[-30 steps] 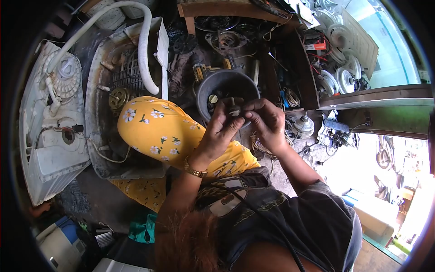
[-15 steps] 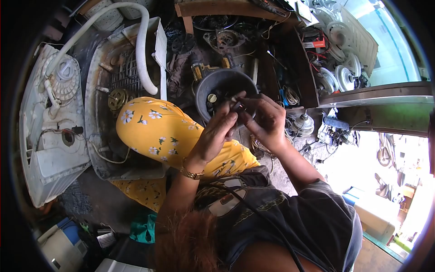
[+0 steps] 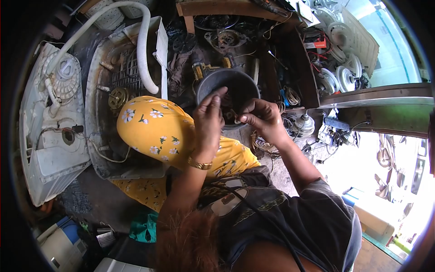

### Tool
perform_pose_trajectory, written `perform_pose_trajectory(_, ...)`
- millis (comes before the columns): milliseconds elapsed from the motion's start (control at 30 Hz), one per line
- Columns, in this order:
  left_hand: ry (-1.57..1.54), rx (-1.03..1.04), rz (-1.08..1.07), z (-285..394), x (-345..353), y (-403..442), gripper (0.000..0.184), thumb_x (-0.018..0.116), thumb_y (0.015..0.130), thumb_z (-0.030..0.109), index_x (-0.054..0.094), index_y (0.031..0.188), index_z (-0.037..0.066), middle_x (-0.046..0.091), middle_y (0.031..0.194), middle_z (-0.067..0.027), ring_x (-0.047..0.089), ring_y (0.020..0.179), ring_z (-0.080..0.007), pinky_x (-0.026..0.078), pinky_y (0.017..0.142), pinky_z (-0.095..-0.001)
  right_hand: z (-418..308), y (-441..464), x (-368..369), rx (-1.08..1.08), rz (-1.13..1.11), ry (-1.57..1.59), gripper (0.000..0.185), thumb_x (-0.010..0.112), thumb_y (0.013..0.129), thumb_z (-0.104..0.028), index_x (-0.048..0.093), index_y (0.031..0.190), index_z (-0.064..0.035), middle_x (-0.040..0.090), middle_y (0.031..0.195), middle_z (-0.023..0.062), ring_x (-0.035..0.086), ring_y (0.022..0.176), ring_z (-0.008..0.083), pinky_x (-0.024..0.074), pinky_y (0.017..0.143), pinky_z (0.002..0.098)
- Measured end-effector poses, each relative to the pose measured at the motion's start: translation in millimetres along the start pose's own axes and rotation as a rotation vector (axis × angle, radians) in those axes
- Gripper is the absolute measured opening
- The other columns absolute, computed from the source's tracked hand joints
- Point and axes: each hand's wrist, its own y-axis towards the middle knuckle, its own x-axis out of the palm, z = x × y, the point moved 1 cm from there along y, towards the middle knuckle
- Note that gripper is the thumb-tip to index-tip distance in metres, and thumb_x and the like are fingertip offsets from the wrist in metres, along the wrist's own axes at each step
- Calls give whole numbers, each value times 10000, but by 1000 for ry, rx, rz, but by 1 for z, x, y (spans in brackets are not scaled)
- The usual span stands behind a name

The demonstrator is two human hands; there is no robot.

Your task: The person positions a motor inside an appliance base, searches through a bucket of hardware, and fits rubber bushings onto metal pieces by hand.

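Both of my hands are over a dark grey bucket (image 3: 206,84) with small parts inside, too shadowed to name. My left hand (image 3: 209,120), with a gold band at the wrist, is at the bucket's near left rim. Its thumb and fingertips are pressed together, and whatever they hold is hidden. At the near right rim, my right hand (image 3: 266,119) has thumb and forefinger pinched at a small pale part (image 3: 237,120), whose kind is too small to make out. A gap separates the two hands.
To the left lie an open, dirty white appliance tub (image 3: 93,113), a grey corrugated hose (image 3: 146,50) and a white machine panel (image 3: 59,167). Yellow-black power drills (image 3: 199,70) lie behind the bucket. Tangled wires (image 3: 292,96) and white plastic wheels (image 3: 344,77) are to the right.
My hands, close together over the bucket before, have moved apart, the left one to the left. The dark small piece between them no longer shows. The pale round cap in the bucket is now covered.
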Motion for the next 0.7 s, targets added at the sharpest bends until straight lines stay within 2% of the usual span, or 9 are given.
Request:
perform_pose_trajectory(67, -62, -46, -3, 1, -7, 5, 219, 512, 922, 146, 604, 1117, 105, 554, 789, 40, 368, 504, 5, 263, 431, -146, 10, 3, -5, 2, 2, -27, 88, 674, 789, -40, 601, 796, 7, 630, 752, 20, 559, 695, 60, 463, 646, 213)
perform_pose_trajectory(200, -238, -88, 17, -3, -6, 4, 235, 529, 909, 142, 560, 1139, 101, 568, 875, 16, 456, 661, -32, 345, 566, -187, 13, 10, -14, 96, -3, -143, 120, 675, 798, -71, 587, 793, 10, 615, 757, 15, 551, 735, 66, 444, 684, 213)
perform_pose_trajectory(233, -343, -96, 10, -4, -6, 4, 240, 531, 908, 141, 552, 1143, 98, 568, 885, 13, 468, 716, -41, 360, 613, -205, 18, 12, -18, 67, -49, -409, 113, 682, 783, -49, 601, 821, 20, 636, 794, 30, 566, 756, 81, 465, 681, 231)
perform_pose_trajectory(300, -510, -73, -67, -11, -11, 8, 223, 523, 910, 143, 549, 1123, 83, 568, 920, 1, 483, 859, -72, 372, 748, -263, 27, 9, -10, 41, 7, -326, 130, 684, 783, -52, 601, 849, 22, 635, 837, 36, 569, 783, 91, 465, 703, 235)
perform_pose_trajectory(400, -569, 44, -98, -15, -7, 10, 221, 520, 911, 143, 542, 1122, 80, 552, 963, -7, 489, 887, -86, 374, 752, -258, 32, 7, 18, 79, 35, 22, 160, 686, 779, -42, 598, 894, 27, 626, 887, 44, 574, 836, 100, 468, 774, 243)
perform_pose_trajectory(500, -503, 178, -76, -13, -3, 7, 225, 520, 909, 132, 523, 1126, 73, 533, 999, -18, 488, 916, -96, 373, 786, -249, 50, 9, 36, 70, 167, 239, 185, 703, 761, -40, 602, 904, 19, 623, 875, 39, 577, 837, 93, 471, 774, 238)
perform_pose_trajectory(567, -488, 180, -87, -15, 0, 3, 233, 523, 908, 129, 512, 1133, 72, 525, 1005, -22, 487, 942, -101, 375, 824, -247, 58, 10, 44, 32, 250, 336, 233, 729, 734, -52, 607, 923, 7, 622, 883, 42, 583, 842, 100, 469, 767, 246)
perform_pose_trajectory(667, -478, 173, -46, -16, 0, -1, 231, 529, 901, 96, 503, 1128, 60, 525, 1004, -36, 497, 966, -126, 391, 901, -261, 45, 9, 45, -125, 214, -91, 269, 771, 676, -76, 624, 894, -16, 612, 881, 64, 594, 798, 142, 468, 733, 269)
perform_pose_trajectory(700, -499, 170, -51, -14, -1, -2, 229, 531, 899, 88, 503, 1123, 55, 526, 1003, -40, 499, 967, -130, 397, 906, -266, 34, 12, 43, -256, 170, -249, 251, 784, 652, -101, 630, 835, -22, 595, 875, 87, 583, 747, 186, 462, 658, 297)
